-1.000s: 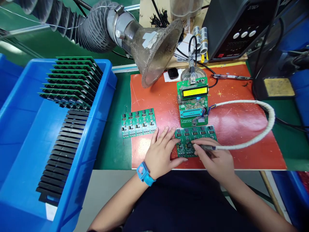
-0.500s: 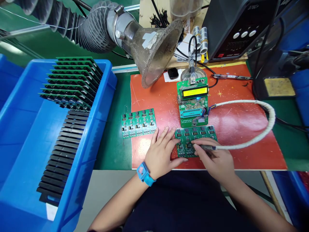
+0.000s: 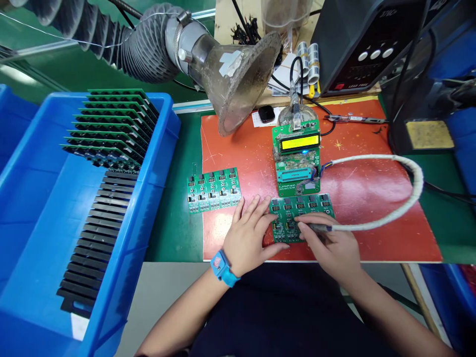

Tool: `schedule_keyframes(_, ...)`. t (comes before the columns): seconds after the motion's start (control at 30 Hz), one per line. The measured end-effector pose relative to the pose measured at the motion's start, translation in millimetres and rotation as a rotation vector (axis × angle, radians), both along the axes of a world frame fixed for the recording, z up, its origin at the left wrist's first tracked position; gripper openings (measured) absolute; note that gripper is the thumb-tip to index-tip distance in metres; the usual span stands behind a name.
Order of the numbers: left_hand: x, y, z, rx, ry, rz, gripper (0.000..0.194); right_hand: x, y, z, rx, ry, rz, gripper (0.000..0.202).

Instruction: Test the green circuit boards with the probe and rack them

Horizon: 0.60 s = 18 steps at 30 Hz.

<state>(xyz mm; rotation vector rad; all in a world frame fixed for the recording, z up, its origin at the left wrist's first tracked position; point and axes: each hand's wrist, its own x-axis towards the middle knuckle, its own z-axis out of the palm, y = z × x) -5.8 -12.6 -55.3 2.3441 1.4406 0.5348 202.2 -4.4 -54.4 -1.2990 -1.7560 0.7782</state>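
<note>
My left hand lies spread on the red mat, its thumb and a finger at the left edge of a green circuit board with small digit displays. In my right hand is a probe on a white-wrapped cable, its tip down on that board; the fingers hide the contact point. Just above sits a green programmer board with a lit yellow screen and a teal socket. A second circuit board lies left, near my left fingertips.
A blue bin at the left holds upright green boards in a black slotted rack. A fume hood hangs above the mat. Behind stands a black soldering station; a pen-like tool lies at the mat's back.
</note>
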Motion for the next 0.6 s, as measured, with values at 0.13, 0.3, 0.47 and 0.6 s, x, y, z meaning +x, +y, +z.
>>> schedule_keyframes(0.13,-0.5,0.2,-0.1,0.006,-0.003,-0.001,0.056,0.2,-0.2,-0.4,0.006,-0.011,-0.005,0.009)
schedule_keyframes(0.3,-0.6,0.2,0.2,0.022,-0.014,0.001,0.056,0.2,-0.2,-0.9,-0.004,-0.01,-0.003,0.009)
schedule_keyframes(0.47,0.2,0.6,0.5,0.013,-0.005,0.005,0.056,-0.1,0.2,-1.3,0.009,-0.007,-0.005,0.009)
schedule_keyframes(0.6,0.1,0.1,-0.3,0.006,-0.005,0.004,0.057,-0.4,0.0,-0.6,0.019,-0.012,-0.008,0.008)
